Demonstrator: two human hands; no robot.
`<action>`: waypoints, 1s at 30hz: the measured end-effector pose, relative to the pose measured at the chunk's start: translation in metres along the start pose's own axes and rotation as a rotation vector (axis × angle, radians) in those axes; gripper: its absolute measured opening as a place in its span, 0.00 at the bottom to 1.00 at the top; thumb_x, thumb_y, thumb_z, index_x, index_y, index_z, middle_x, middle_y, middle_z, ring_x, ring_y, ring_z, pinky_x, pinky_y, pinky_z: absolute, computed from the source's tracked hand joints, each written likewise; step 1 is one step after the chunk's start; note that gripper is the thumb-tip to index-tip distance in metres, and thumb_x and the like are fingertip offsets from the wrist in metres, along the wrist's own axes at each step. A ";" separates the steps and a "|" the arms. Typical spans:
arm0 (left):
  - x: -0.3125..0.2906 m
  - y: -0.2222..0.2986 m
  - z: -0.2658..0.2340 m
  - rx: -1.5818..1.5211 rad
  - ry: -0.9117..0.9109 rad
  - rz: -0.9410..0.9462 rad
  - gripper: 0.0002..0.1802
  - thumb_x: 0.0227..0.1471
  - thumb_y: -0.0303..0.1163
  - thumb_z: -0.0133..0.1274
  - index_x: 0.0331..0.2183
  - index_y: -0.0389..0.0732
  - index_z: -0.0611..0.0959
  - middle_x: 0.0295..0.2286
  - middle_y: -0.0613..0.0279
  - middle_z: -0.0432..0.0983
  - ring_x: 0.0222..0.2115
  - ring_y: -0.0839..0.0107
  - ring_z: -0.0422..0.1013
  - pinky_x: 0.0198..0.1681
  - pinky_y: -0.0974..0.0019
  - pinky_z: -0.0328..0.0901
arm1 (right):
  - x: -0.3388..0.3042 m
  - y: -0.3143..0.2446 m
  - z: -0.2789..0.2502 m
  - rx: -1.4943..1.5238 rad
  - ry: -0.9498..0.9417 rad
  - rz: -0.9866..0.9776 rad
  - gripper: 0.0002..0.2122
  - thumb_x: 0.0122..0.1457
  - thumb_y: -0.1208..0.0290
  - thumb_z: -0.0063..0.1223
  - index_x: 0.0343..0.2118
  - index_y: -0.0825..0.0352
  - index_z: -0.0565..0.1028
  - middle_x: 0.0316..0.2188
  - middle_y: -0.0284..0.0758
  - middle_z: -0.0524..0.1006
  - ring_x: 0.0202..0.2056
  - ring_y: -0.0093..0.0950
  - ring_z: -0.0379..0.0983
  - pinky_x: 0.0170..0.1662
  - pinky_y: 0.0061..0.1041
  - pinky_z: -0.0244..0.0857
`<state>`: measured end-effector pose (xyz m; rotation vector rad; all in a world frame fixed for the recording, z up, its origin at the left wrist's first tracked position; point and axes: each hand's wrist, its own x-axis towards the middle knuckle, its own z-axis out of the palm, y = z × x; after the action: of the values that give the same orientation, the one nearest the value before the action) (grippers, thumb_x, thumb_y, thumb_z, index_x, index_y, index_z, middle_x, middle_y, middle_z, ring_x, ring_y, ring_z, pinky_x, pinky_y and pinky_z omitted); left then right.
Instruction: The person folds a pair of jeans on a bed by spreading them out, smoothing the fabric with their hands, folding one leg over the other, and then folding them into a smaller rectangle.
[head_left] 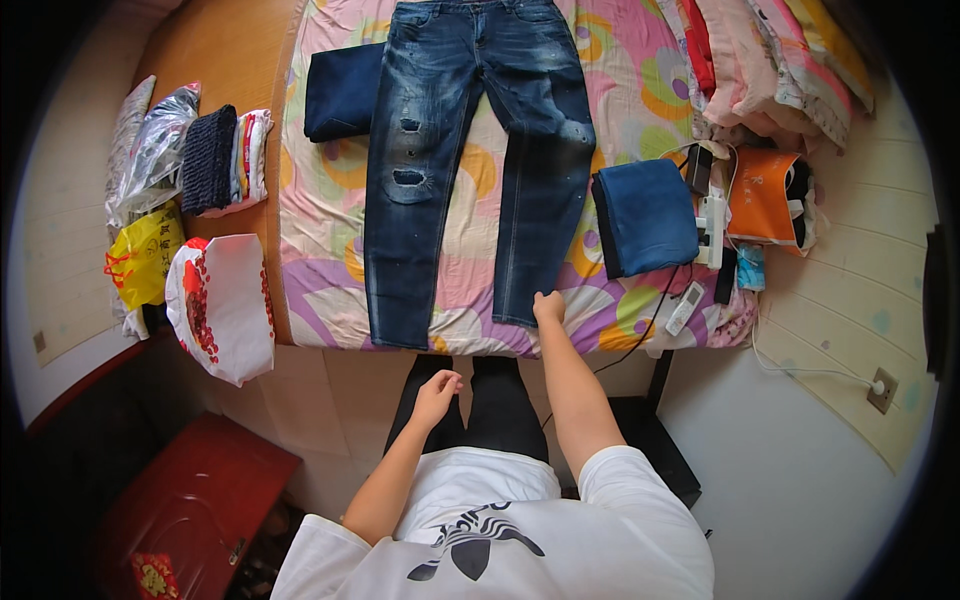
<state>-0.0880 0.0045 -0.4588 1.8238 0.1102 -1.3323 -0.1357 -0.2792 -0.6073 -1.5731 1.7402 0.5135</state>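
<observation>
Bedding in a loud floral print of pink, yellow and purple covers the bed (320, 250), which fills the upper middle of the view. Spread flat on it lies a pair of dark blue jeans (455, 150), waistband at the far edge and both legs running toward the person, the left leg torn at the knee. The right hand (548, 306) rests on the hem of the jeans' right leg at the near edge of the bed; its fingers seem to pinch the cloth, though the grip is too small in this view to be sure. The left hand (437, 388) hangs free below the bed edge, in front of the person's dark trousers, fingers loosely curled and holding nothing. A folded blue garment (646, 215) lies just right of the jeans, and a folded navy garment (343, 92) lies to their left, partly under the thigh. Stacked pink pillows (760, 60) sit at the far right, with an orange bag (762, 198) below them. On the wooden ledge to the left lie a white bag with red print (228, 300), a yellow plastic bag (145, 255) and a dark knitted piece (208, 158). A white remote control (685, 307) lies near the bed's right corner.
</observation>
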 end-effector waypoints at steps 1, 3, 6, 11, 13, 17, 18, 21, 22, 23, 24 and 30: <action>0.013 -0.020 -0.002 0.031 0.050 0.047 0.12 0.60 0.34 0.48 0.37 0.35 0.79 0.29 0.62 0.78 0.31 0.77 0.74 0.37 0.73 0.67 | 0.004 0.013 -0.001 -0.020 0.032 -0.064 0.25 0.54 0.52 0.55 0.39 0.74 0.77 0.40 0.53 0.76 0.44 0.49 0.73 0.47 0.40 0.66; 0.039 -0.047 -0.015 0.070 0.124 0.019 0.11 0.58 0.33 0.49 0.35 0.35 0.80 0.27 0.62 0.79 0.30 0.77 0.74 0.36 0.73 0.68 | 0.013 0.062 -0.005 0.005 0.012 -0.118 0.23 0.55 0.53 0.54 0.38 0.74 0.77 0.39 0.50 0.78 0.43 0.47 0.74 0.46 0.37 0.66; 0.076 -0.078 -0.061 0.026 0.268 -0.075 0.11 0.56 0.34 0.51 0.34 0.36 0.80 0.26 0.60 0.79 0.29 0.74 0.74 0.35 0.70 0.68 | 0.003 0.128 -0.024 0.417 -0.063 -0.196 0.19 0.59 0.57 0.53 0.39 0.73 0.77 0.37 0.43 0.80 0.39 0.38 0.77 0.42 0.32 0.67; 0.129 -0.088 -0.132 0.477 0.695 0.195 0.17 0.50 0.38 0.57 0.39 0.37 0.78 0.29 0.54 0.77 0.32 0.59 0.75 0.38 0.61 0.68 | -0.031 0.191 -0.073 0.814 -0.238 0.285 0.15 0.59 0.58 0.55 0.42 0.64 0.73 0.34 0.33 0.78 0.34 0.28 0.76 0.36 0.28 0.70; 0.157 -0.087 -0.146 0.523 0.799 0.287 0.21 0.49 0.39 0.58 0.42 0.37 0.76 0.30 0.52 0.77 0.34 0.57 0.75 0.39 0.59 0.67 | -0.023 0.215 -0.071 0.905 -0.188 0.348 0.17 0.59 0.58 0.56 0.45 0.63 0.72 0.38 0.34 0.77 0.38 0.31 0.75 0.41 0.31 0.70; 0.190 -0.072 -0.169 0.338 0.616 0.235 0.24 0.46 0.39 0.60 0.43 0.35 0.76 0.31 0.50 0.78 0.34 0.55 0.75 0.40 0.58 0.67 | -0.035 0.179 -0.023 1.125 -0.164 0.550 0.21 0.58 0.57 0.56 0.50 0.62 0.68 0.45 0.35 0.74 0.47 0.37 0.72 0.51 0.36 0.65; 0.190 -0.060 -0.159 0.309 0.511 0.151 0.24 0.46 0.39 0.61 0.42 0.34 0.76 0.32 0.49 0.78 0.34 0.55 0.75 0.40 0.57 0.67 | -0.035 0.178 -0.010 1.195 -0.146 0.605 0.25 0.57 0.56 0.57 0.54 0.62 0.64 0.49 0.35 0.71 0.52 0.40 0.68 0.56 0.38 0.59; 0.186 -0.067 -0.179 0.200 0.318 0.103 0.21 0.45 0.36 0.61 0.38 0.32 0.79 0.31 0.49 0.79 0.33 0.58 0.76 0.39 0.61 0.69 | -0.052 0.133 0.047 1.362 -0.127 0.674 0.18 0.58 0.58 0.56 0.44 0.63 0.70 0.39 0.32 0.74 0.44 0.32 0.71 0.50 0.34 0.64; 0.180 -0.059 -0.158 0.071 0.218 0.127 0.20 0.45 0.35 0.60 0.37 0.31 0.80 0.31 0.48 0.80 0.33 0.59 0.77 0.39 0.62 0.69 | -0.044 0.141 0.055 1.413 -0.108 0.721 0.15 0.58 0.59 0.56 0.41 0.63 0.72 0.36 0.30 0.75 0.41 0.30 0.72 0.47 0.32 0.66; 0.172 -0.054 -0.144 0.043 0.168 0.166 0.20 0.45 0.35 0.60 0.39 0.31 0.79 0.32 0.48 0.80 0.33 0.60 0.77 0.39 0.63 0.69 | -0.036 0.143 0.060 1.467 -0.101 0.764 0.12 0.59 0.60 0.55 0.37 0.63 0.73 0.32 0.29 0.75 0.38 0.28 0.72 0.44 0.31 0.67; 0.162 -0.052 -0.136 0.018 0.128 0.203 0.21 0.45 0.35 0.59 0.40 0.31 0.79 0.32 0.48 0.80 0.33 0.61 0.77 0.39 0.64 0.69 | -0.033 0.140 0.066 1.455 -0.060 0.700 0.10 0.60 0.60 0.54 0.34 0.63 0.73 0.30 0.29 0.75 0.35 0.26 0.72 0.41 0.29 0.67; 0.112 -0.056 -0.116 0.067 0.167 0.302 0.21 0.48 0.34 0.57 0.43 0.33 0.78 0.34 0.49 0.79 0.37 0.59 0.76 0.43 0.63 0.66 | -0.064 0.139 0.069 1.451 -0.025 0.494 0.08 0.61 0.65 0.49 0.27 0.62 0.71 0.24 0.29 0.74 0.30 0.26 0.74 0.33 0.27 0.68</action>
<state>0.0171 0.0736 -0.5744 1.9191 -0.1191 -0.9833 -0.2537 -0.1620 -0.6298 -0.1129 1.7207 -0.4873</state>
